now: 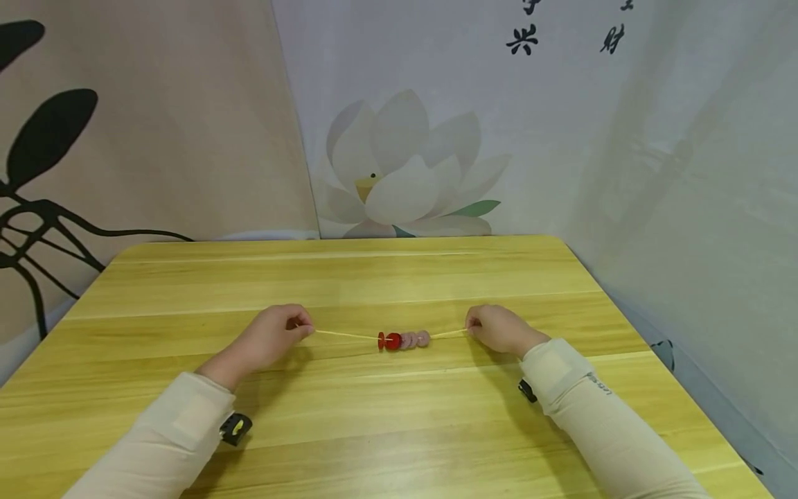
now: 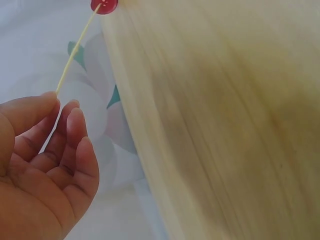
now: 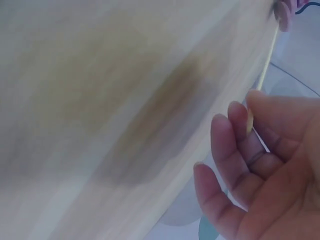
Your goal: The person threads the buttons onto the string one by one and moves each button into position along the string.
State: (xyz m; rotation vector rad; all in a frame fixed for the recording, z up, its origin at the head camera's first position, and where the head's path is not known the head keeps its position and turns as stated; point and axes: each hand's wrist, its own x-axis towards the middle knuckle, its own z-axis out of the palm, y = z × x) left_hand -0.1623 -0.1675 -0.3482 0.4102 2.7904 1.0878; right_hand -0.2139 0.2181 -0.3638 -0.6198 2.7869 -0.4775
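A thin yellow string (image 1: 346, 335) stretches between the two hands above the table. Threaded on its middle are two red buttons (image 1: 393, 341) on the left and several pale pink buttons (image 1: 423, 339) bunched against them. My left hand (image 1: 274, 336) pinches the string's left end between thumb and forefinger. At the other side my right hand (image 1: 501, 329) pinches the right end, and a short tail of string shows past the fingertips in the right wrist view. The left wrist view shows holes in a red button (image 2: 104, 6); a pink button (image 3: 284, 16) appears at the right wrist view's top corner.
Beneath the hands lies a wooden table (image 1: 386, 436) with rounded far corners. Behind it hangs a cloth backdrop (image 1: 548, 152) printed with a lotus and dark characters. Dark leaf and branch shapes (image 1: 52, 138) show at the left.
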